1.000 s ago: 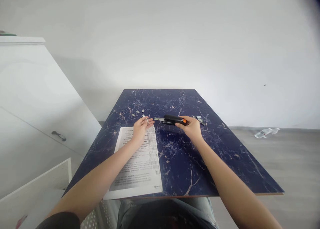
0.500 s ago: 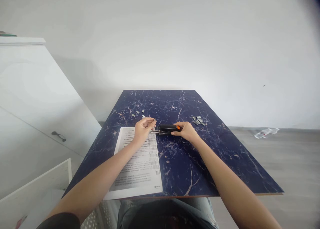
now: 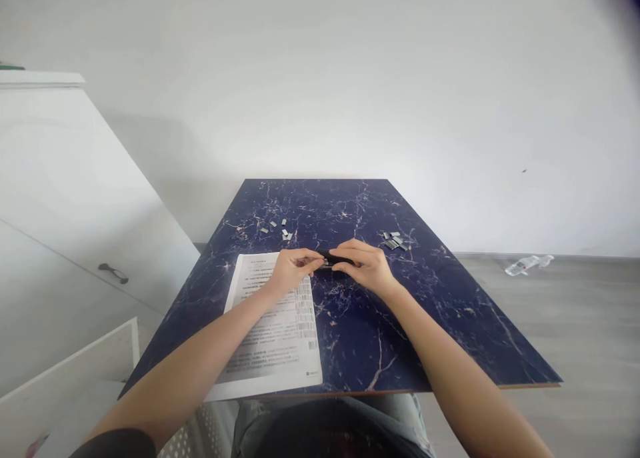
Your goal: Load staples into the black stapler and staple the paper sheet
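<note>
Both hands meet at a black stapler [image 3: 329, 255] over the middle of the table. My right hand [image 3: 365, 263] is closed around the stapler's body from the right, covering most of it. My left hand [image 3: 299, 269] pinches a small silver staple strip [image 3: 326, 263] at the stapler's left end, touching its metal rail. The fingers partly hide the strip. Beneath my left hand and forearm lie printed sheets of paper [image 3: 273, 351], reaching to the table's front edge.
A small pile of staple strips [image 3: 394, 241] lies to the right, behind my right hand. Several loose staple strips [image 3: 284, 223] are scattered at the back left of the blue marbled table [image 3: 380, 338]. A white cabinet [image 3: 60, 178] stands at the left, and a crumpled clear wrapper [image 3: 527, 265] lies on the floor.
My left hand has closed from an open palm into a pinch on the staple strip and moved right to the stapler. My right hand has come left along the stapler, covering its orange part.
</note>
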Action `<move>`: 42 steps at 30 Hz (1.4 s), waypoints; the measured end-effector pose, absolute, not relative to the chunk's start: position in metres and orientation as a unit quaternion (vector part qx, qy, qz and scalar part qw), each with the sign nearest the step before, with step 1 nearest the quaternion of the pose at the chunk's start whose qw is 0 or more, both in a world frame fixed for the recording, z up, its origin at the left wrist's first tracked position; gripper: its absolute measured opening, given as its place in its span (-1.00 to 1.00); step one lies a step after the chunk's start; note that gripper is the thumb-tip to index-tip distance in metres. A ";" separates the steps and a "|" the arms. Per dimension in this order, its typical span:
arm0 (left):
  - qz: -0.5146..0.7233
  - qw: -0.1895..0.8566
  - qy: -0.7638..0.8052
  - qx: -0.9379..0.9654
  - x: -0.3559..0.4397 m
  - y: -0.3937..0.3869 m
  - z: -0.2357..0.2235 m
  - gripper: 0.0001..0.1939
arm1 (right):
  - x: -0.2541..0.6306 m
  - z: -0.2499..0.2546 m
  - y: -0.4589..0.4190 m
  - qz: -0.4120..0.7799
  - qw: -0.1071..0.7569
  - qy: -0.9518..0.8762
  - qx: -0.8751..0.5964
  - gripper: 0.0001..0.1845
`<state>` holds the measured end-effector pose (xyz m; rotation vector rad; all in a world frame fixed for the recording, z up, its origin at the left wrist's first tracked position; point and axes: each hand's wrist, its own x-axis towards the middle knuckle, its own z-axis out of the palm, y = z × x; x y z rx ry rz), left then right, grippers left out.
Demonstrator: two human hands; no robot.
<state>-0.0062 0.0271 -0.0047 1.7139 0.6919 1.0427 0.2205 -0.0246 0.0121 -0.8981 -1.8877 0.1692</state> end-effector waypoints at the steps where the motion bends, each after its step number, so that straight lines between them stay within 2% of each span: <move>1: 0.424 0.494 0.276 0.707 -0.006 0.026 -0.004 -0.75 | 0.215 0.012 -0.026 0.068 0.499 -0.789 -0.353 -0.78; 9: 0.408 0.513 0.256 0.710 -0.004 0.021 -0.003 -0.76 | 0.208 0.013 -0.028 0.088 0.477 -0.816 -0.315 -0.91; 21: 0.390 0.511 0.273 0.716 -0.005 0.021 -0.003 -0.66 | 0.204 0.017 -0.032 0.123 0.469 -0.783 -0.389 -0.81; 24: 0.410 0.471 0.266 0.735 -0.009 0.024 -0.001 -0.68 | 0.223 0.015 -0.024 0.111 0.515 -0.728 -0.439 -0.78; 27: 0.455 0.389 0.292 0.746 -0.013 0.029 0.000 -0.67 | 0.263 0.006 -0.010 0.048 0.558 -0.607 -0.564 -0.70; 30: 0.469 0.311 0.368 0.740 -0.015 0.034 -0.001 -0.72 | 0.307 -0.010 0.004 -0.026 0.495 -0.505 -0.707 -0.67; 33: 0.453 0.265 0.419 0.741 -0.015 0.041 -0.005 -0.80 | 0.334 -0.027 0.013 -0.045 0.424 -0.449 -0.786 -0.73; 37: 0.432 0.259 0.445 0.740 -0.016 0.049 -0.011 -0.85 | 0.341 -0.038 0.015 -0.028 0.378 -0.417 -0.826 -0.78; 42: 0.405 0.272 0.442 0.753 -0.018 0.053 -0.018 -0.82 | 0.342 -0.040 0.015 -0.019 0.370 -0.410 -0.833 -0.78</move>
